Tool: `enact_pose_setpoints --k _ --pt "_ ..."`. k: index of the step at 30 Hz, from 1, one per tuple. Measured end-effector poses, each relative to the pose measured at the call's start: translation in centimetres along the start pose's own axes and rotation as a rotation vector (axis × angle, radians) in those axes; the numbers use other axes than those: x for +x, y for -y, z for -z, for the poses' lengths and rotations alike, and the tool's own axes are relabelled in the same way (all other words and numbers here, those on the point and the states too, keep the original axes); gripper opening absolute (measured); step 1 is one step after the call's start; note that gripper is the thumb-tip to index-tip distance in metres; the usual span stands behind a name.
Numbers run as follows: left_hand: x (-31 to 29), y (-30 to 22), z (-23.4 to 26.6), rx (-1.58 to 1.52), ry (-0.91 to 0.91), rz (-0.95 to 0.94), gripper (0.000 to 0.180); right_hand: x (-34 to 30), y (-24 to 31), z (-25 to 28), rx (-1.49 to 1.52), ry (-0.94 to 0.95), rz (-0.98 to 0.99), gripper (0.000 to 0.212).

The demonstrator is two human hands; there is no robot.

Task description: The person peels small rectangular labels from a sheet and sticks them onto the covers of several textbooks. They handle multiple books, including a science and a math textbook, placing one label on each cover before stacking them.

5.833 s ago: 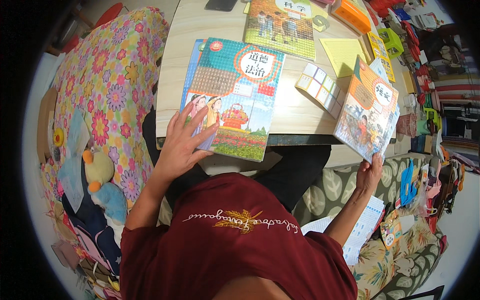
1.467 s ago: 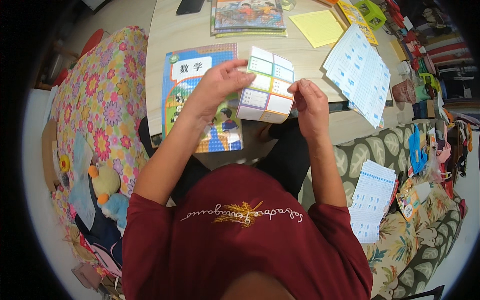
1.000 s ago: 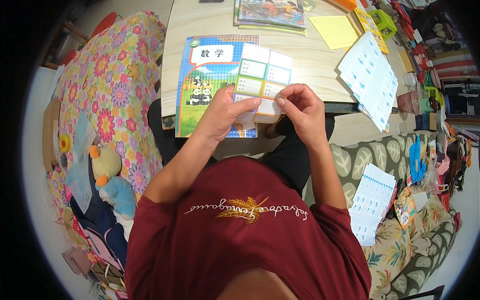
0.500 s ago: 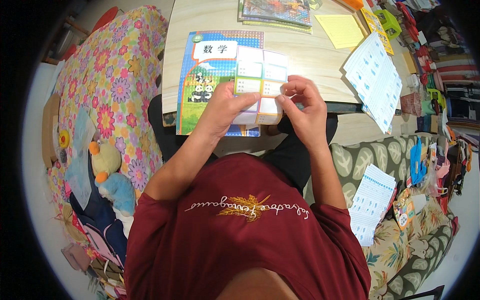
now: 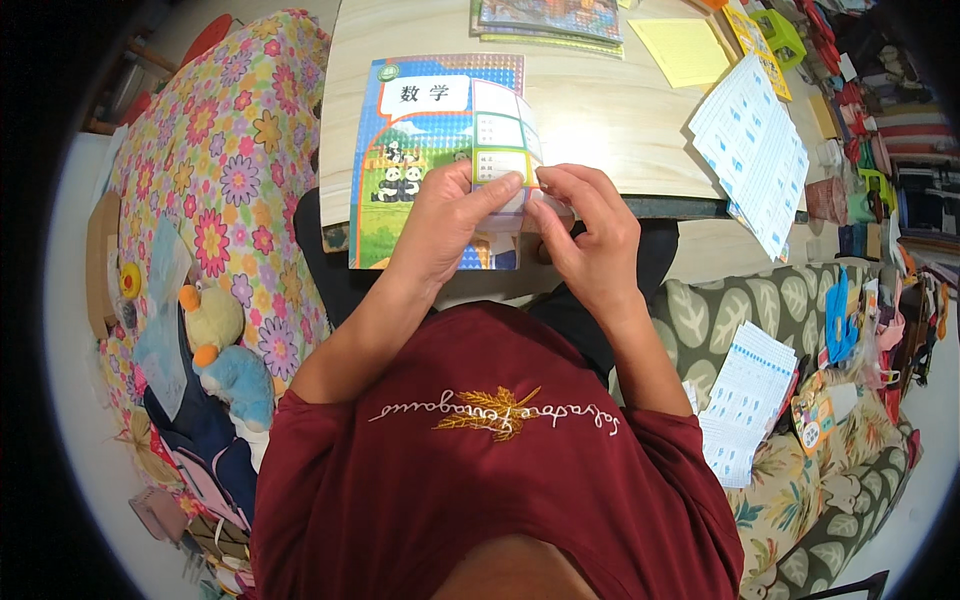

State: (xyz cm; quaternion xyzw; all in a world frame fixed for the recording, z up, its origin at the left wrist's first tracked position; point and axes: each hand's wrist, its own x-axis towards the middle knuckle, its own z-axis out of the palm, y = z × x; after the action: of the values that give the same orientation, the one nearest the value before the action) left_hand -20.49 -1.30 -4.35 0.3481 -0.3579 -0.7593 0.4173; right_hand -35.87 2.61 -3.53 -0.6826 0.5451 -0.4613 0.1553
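A sheet of name labels with coloured borders (image 5: 498, 131) is held up over the textbook, its right side bent back. My left hand (image 5: 443, 218) grips the sheet, thumb on top and fingers behind it. My right hand (image 5: 592, 224) pinches the sheet's right edge between thumb and index finger; whether a single label is lifted there I cannot tell. Beneath lies the textbook (image 5: 385, 225), its cover blue and green with cartoon pandas. It overhangs the near edge of the table (image 5: 590, 105), and the hands and sheet hide its right part.
A stack of books (image 5: 550, 22) and a yellow sheet (image 5: 682, 52) lie at the table's far side. Printed papers (image 5: 750, 150) hang over its right edge. Another paper (image 5: 745, 405) rests on the leaf-patterned sofa (image 5: 735, 300). Plush toys (image 5: 235, 380) lie on the flowered bed cover (image 5: 215, 180).
The label sheet's right side has bent back further, showing less of its right column. My right hand has moved a little left, closer to my left hand.
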Motion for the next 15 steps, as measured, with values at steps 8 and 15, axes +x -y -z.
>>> enact_pose_setpoints --k 8,15 --pt "-0.09 0.17 -0.01 0.017 -0.002 0.019 0.019 0.34 0.59 0.31 0.034 0.019 -0.040 0.020" --pt "0.09 0.32 0.33 0.113 0.039 0.008 0.018 0.58 0.29 0.23 0.050 0.005 -0.063 0.013"
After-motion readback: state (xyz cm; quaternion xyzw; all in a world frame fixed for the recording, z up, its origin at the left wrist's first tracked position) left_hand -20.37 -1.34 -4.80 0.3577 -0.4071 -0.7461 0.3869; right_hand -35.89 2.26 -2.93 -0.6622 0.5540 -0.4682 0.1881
